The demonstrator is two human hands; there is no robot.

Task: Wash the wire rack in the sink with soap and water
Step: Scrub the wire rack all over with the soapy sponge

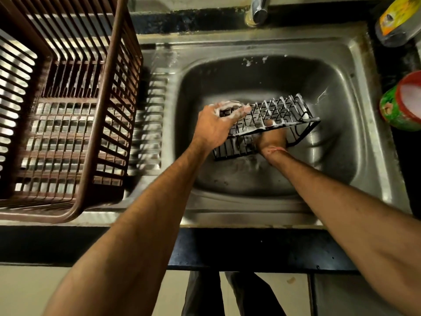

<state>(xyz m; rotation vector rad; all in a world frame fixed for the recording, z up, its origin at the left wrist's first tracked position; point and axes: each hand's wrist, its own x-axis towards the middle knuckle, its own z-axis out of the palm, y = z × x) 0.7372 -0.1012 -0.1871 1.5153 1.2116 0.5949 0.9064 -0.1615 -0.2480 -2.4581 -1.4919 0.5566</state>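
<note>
A black wire rack (pixel 282 110), streaked with white foam, is held tilted inside the steel sink (pixel 355 124). My left hand (pixel 214 126) grips the rack's left end, its fingers curled over the top wires and covered in suds. My right hand (pixel 272 139) reaches in under the rack's front edge and is partly hidden behind the wires; its fingers look curled, and what they hold is hidden. No water runs from the tap (pixel 258 10).
A large brown plastic dish basket (pixel 68 110) stands on the draining board at the left. On the dark counter at the right are a green tub of white soap (pixel 403 103) and a yellow-labelled bottle (pixel 396 21). Foam flecks dot the sink's back wall.
</note>
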